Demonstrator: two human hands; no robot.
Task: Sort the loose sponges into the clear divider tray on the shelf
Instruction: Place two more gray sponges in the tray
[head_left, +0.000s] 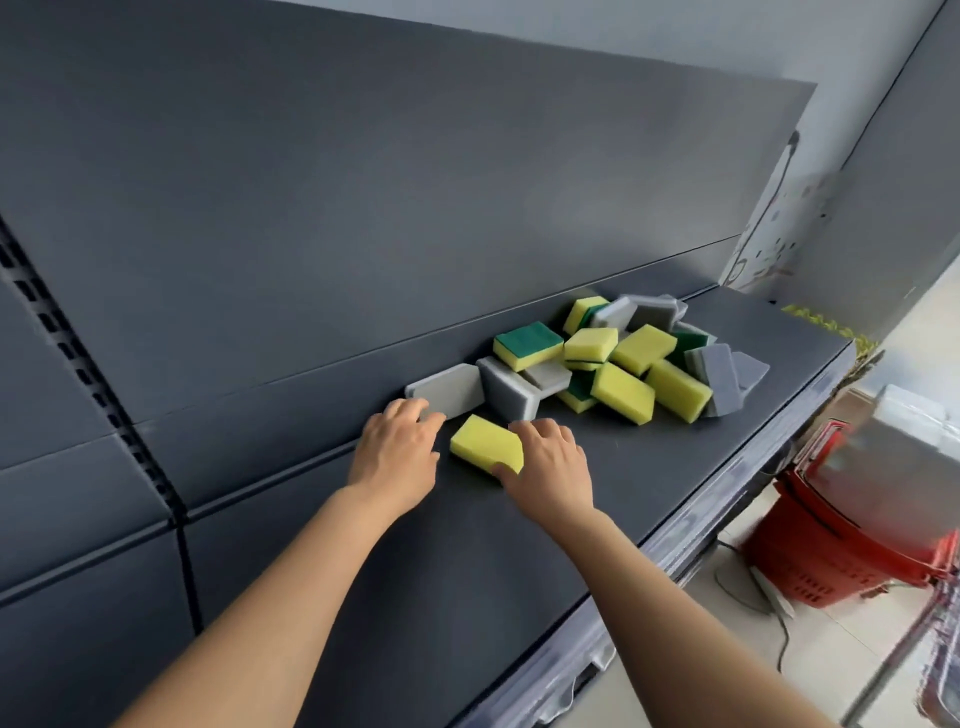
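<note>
Your right hand (550, 467) is pinching the yellow sponge (485, 441), thumb against curled fingers, probably for lifting; your left hand (397, 452), fingers bent, is touching 1 grey sponge (449, 392); grip unclear.

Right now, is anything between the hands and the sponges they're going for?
Nothing visible. The right hand grips the yellow sponge lying apart from the pile; the left hand touches the grey sponge.

Both my bare forearms reach forward side by side, palms down. My right hand (553, 462) pinches a yellow rectangular foam sponge (485, 441) between thumb and curled fingers. My left hand (397, 449) lies just beside it, fingers loosely bent, thumb spread.
</note>
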